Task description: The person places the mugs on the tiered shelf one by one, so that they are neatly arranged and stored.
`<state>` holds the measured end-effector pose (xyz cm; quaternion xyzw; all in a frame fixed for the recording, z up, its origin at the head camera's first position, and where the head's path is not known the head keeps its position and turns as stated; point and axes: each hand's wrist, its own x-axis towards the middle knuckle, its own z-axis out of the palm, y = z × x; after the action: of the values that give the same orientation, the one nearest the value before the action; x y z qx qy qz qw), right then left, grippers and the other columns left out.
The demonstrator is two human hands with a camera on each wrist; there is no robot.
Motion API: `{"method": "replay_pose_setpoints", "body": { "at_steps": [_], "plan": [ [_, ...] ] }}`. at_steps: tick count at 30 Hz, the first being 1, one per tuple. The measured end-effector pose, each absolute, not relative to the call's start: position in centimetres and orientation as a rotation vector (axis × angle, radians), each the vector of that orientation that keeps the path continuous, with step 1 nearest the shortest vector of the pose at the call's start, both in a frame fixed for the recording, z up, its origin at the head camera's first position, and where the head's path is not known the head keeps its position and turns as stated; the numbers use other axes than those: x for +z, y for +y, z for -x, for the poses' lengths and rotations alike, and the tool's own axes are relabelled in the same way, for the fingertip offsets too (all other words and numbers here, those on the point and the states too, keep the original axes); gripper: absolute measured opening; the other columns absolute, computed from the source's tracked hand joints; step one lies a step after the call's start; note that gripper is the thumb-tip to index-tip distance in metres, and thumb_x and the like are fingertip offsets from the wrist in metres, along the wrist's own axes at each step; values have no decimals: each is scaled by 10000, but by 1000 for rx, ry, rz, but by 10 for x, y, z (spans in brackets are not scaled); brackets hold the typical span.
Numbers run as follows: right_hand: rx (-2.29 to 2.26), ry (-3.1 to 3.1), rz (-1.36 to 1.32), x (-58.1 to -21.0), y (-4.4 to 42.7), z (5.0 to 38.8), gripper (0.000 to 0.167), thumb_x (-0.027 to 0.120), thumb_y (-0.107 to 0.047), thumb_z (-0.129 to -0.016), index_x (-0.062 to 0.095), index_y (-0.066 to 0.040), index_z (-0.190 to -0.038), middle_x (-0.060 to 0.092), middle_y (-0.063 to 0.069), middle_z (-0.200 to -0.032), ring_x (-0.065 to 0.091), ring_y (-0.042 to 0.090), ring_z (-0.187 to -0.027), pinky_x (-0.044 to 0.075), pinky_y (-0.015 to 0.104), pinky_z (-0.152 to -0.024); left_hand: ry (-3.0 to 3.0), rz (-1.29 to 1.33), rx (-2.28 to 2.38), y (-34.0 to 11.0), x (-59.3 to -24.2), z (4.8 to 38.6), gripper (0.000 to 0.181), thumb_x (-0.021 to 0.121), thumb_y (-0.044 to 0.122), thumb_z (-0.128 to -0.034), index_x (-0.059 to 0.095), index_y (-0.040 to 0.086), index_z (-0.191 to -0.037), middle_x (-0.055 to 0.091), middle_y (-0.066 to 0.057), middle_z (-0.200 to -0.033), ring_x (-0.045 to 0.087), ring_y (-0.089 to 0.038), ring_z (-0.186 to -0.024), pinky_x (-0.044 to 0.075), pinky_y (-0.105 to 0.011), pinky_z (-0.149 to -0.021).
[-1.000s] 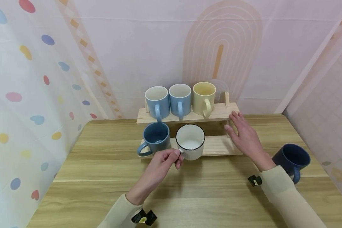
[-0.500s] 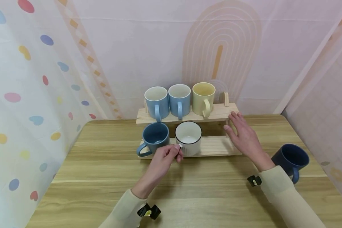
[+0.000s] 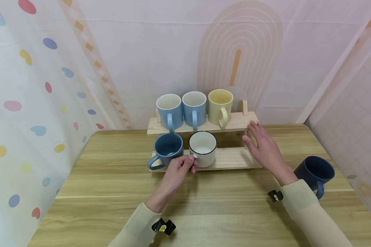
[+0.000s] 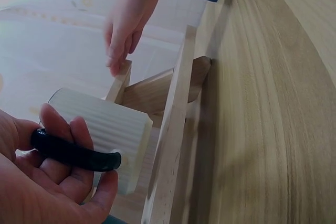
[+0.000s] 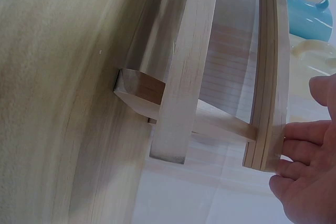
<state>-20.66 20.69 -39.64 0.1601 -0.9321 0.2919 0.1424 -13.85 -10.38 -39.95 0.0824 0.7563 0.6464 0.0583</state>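
Note:
My left hand (image 3: 177, 171) grips the dark handle (image 4: 76, 153) of a white ribbed mug (image 3: 203, 151) with a black rim. The mug is upright at the lower board of a two-tier wooden rack (image 3: 235, 158); whether its base touches the board I cannot tell. A dark teal mug (image 3: 168, 149) sits left of it on the same board, its handle pointing left. With extended fingers, my right hand (image 3: 266, 149) touches the right end of the upper board (image 5: 268, 103).
Two light blue mugs (image 3: 170, 111) and a yellow mug (image 3: 220, 107) line the upper board, handles forward. On the wooden table (image 3: 222, 212), a navy mug (image 3: 315, 173) stands beside my right forearm. A patterned curtain (image 3: 148, 51) hangs behind.
My left hand has moved the white mug back and slightly left, over the lower board, with little motion in the last half second. The right hand has stayed at the rack's end.

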Motion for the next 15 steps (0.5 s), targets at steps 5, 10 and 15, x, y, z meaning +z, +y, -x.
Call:
{"method": "replay_pose_setpoints", "body": {
  "at_steps": [5, 10, 15],
  "plan": [
    [842, -2690, -462, -396, 207, 206, 619, 468, -381, -1110, 442, 88, -1513, 346, 247, -1626, 220, 418, -1545, 252, 649, -1193, 2309, -239, 1943, -104, -401, 141, 353, 458, 196, -1123, 672, -28, -954, 614, -41, -781, 606, -210, -895, 485, -327, -900],
    [841, -2691, -461, -396, 207, 206, 618, 466, -382, -1110, 442, 87, -1513, 346, 245, -1627, 219, 417, -1546, 252, 649, -1193, 2318, -235, 1939, -104, -401, 142, 366, 452, 207, -1126, 677, -30, -959, 621, -44, -788, 612, -213, -909, 484, -353, -921],
    [842, -2691, -460, -396, 207, 206, 617, 467, -380, -1110, 440, 83, -1516, 345, 243, -1628, 219, 415, -1546, 255, 656, -1189, 2322, -215, 1938, -104, -402, 142, 370, 452, 207, -1125, 677, -46, -975, 622, -38, -791, 612, -207, -912, 480, -356, -930]
  ]
}}
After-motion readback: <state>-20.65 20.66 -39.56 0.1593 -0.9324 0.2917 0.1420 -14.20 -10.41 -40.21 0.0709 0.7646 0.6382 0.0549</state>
